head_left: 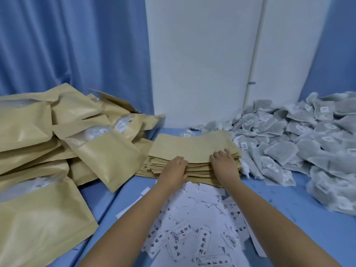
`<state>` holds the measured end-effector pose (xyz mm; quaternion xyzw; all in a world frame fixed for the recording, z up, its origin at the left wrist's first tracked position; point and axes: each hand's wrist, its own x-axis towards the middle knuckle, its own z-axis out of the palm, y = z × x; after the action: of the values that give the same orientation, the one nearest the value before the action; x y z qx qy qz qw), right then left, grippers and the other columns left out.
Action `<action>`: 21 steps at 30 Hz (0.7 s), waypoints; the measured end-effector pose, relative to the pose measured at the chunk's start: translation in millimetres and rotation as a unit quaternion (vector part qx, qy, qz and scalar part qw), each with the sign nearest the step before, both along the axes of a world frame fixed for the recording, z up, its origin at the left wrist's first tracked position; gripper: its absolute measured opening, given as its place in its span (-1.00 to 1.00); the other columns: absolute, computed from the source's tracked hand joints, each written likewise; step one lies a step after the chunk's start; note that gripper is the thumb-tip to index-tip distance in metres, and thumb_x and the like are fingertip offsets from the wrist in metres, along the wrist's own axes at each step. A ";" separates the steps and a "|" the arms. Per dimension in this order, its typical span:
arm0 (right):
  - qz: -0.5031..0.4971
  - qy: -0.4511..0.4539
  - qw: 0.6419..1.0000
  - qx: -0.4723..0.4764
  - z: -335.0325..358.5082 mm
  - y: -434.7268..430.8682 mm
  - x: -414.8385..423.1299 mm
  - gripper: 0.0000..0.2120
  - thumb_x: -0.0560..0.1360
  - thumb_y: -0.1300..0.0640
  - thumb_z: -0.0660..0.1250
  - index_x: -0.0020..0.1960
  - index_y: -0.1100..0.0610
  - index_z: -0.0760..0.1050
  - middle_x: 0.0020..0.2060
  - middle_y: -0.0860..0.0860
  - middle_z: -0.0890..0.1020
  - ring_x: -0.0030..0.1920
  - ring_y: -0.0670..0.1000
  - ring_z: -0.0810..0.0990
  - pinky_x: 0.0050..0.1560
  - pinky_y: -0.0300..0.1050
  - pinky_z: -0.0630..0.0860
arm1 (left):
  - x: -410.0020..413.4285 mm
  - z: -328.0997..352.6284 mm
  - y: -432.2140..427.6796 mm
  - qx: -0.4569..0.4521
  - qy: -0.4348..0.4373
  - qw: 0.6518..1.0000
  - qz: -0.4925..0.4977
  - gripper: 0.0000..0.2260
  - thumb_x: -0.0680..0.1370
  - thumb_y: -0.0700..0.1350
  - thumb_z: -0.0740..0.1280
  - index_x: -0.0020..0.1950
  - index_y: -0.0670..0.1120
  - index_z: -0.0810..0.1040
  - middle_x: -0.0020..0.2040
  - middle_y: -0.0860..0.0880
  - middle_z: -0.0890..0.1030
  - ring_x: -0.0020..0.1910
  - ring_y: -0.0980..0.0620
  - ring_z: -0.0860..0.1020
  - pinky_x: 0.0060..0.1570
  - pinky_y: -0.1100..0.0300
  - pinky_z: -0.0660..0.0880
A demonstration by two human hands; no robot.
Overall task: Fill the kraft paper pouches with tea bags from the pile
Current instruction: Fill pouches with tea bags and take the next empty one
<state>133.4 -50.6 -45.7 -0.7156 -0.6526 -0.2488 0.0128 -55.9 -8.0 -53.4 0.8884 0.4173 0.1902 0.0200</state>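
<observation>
At the near edge of the stack (pixel 192 145) of empty pouches, mid-table: left hand (pixel 176 167) has its fingers curled against the edge of the sheets. Right hand (pixel 223 160) lies with fingers fairly straight on the top pouch. I can't tell if the left is pinching a pouch or just pushing the edge. Thumbs are hidden on both. No pouch is lifted clear, as far as I can see.

Progress, my read: well underway, not near done. Filled pouches (pixel 57 135) are heaped on the left, puffed, some showing their contents through a clear window. The stack is thick, so many empties are left. Tea bags (pixel 289 149) sit in a big loose pile on the right, touching the stack's right side. The current step looks like peeling off the next empty; no tea bag is in hand.

Hard to see: printed slips (pixel 202 218) are scattered on the blue table (pixel 279 199) between the forearms, text too blurred to read. The filled heap and the tea bag pile are both cut by the frame edges, so no count. I can't tell if the filled pouches are sealed.
</observation>
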 end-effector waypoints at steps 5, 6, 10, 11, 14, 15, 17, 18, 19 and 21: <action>0.160 0.114 0.970 0.145 9.4 -38.7 1.5 -0.84 0.20 0.27 0.58 -0.32 0.08 0.65 -0.38 -0.04 0.60 -0.31 0.07 0.56 -0.06 -0.11 0.27 | 43.8 -8.4 -23.0 0.128 0.107 0.986 0.006 -0.43 0.59 -0.07 0.21 0.54 -0.11 0.04 0.54 -0.06 0.10 0.52 0.00 0.03 0.47 0.07 -0.06; 0.209 0.156 0.956 0.137 7.2 -48.0 3.1 -0.87 0.22 0.24 0.57 -0.29 0.07 0.67 -0.34 -0.05 0.63 -0.28 0.07 0.56 -0.08 -0.11 0.24 | 48.7 -8.6 -27.8 0.137 0.107 0.985 -0.006 -0.46 0.59 -0.10 0.20 0.53 -0.09 0.08 0.52 -0.05 0.18 0.49 0.00 0.12 0.43 0.10 0.03; 0.227 0.572 0.785 0.069 -2.8 -93.1 23.2 -0.89 0.47 0.02 0.40 -0.01 -0.09 0.64 0.31 -0.20 0.44 0.33 -0.11 0.32 0.28 -0.19 0.25 | 33.7 -7.3 -59.3 0.180 0.080 0.977 -0.077 -0.47 0.45 -0.28 0.33 0.43 -0.11 0.36 0.26 -0.04 0.51 0.17 -0.05 0.48 0.01 0.13 0.40; 0.183 0.687 0.697 0.099 -6.1 -103.2 27.6 -0.79 0.51 0.03 0.35 0.14 -0.14 0.55 0.40 -0.20 0.30 0.41 -0.14 0.21 0.32 -0.18 0.24 | 25.1 -5.9 -71.5 0.181 0.075 0.975 -0.104 -0.42 0.33 -0.32 0.44 0.35 -0.15 0.46 0.18 -0.07 0.58 0.09 -0.06 0.55 -0.08 0.16 0.47; 0.077 0.896 0.417 0.134 -10.6 -120.5 38.4 -0.55 0.58 0.16 0.24 0.43 0.01 0.23 0.42 0.00 0.26 0.43 0.00 0.25 0.37 -0.09 0.22 | 7.4 -16.9 -107.7 0.192 0.013 0.965 -0.180 -0.38 0.09 -0.36 0.54 0.15 -0.20 0.61 0.03 -0.08 0.64 -0.09 -0.04 0.62 -0.29 0.24 0.52; 0.086 0.927 0.346 0.113 -12.8 -124.7 39.5 -0.64 0.59 0.23 0.19 0.37 0.12 0.29 0.33 0.10 0.38 0.32 0.07 0.38 0.30 -0.05 0.30 | 5.1 -19.6 -120.4 0.168 0.001 0.962 -0.214 -0.42 0.15 -0.29 0.54 0.17 -0.19 0.60 0.06 -0.07 0.63 -0.07 -0.02 0.60 -0.29 0.24 0.52; 0.058 0.949 0.300 0.079 -13.5 -135.5 37.2 -0.80 0.58 0.34 0.11 0.07 0.30 0.50 -0.07 0.18 0.59 -0.11 0.07 0.59 -0.02 -0.07 0.55 | 2.4 -22.4 -139.5 0.077 -0.016 0.958 -0.277 -0.57 0.43 0.01 0.39 0.27 -0.11 0.54 0.17 0.00 0.56 0.05 0.09 0.54 -0.18 0.26 0.50; 0.035 0.953 0.291 0.074 -13.6 -140.3 35.8 -0.75 0.56 0.36 0.12 -0.12 0.29 0.57 -0.28 0.13 0.61 -0.31 0.03 0.60 -0.25 -0.10 0.59 | 3.7 -20.0 -145.6 0.009 -0.023 0.957 -0.290 -0.54 0.52 0.18 0.21 0.32 -0.05 0.50 0.23 0.06 0.50 0.09 0.21 0.49 -0.12 0.28 0.48; 0.008 0.959 0.274 0.077 -16.1 -143.6 35.7 -0.69 0.54 0.34 0.14 -0.27 0.24 0.58 -0.42 0.10 0.59 -0.43 0.01 0.57 -0.39 -0.15 0.56 | 8.2 -18.0 -149.1 -0.043 -0.043 0.953 -0.295 -0.46 0.54 0.30 0.05 0.35 0.01 0.46 0.26 0.13 0.45 0.08 0.33 0.45 -0.08 0.30 0.45; -0.005 0.970 0.233 0.068 -18.5 -150.2 32.3 -0.71 0.53 0.23 0.17 -0.30 0.20 0.55 -0.47 0.07 0.55 -0.47 0.01 0.55 -0.39 -0.17 0.55 | 26.3 -15.9 -154.1 -0.134 -0.101 0.949 -0.268 -0.43 0.51 0.34 -0.04 0.37 0.09 0.41 0.22 0.21 0.41 0.05 0.36 0.44 0.00 0.29 0.44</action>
<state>165.7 -200.8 -64.2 -0.4104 -0.1193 0.5915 0.6837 -29.6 -162.1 -69.3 0.9328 0.1814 0.2085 0.2312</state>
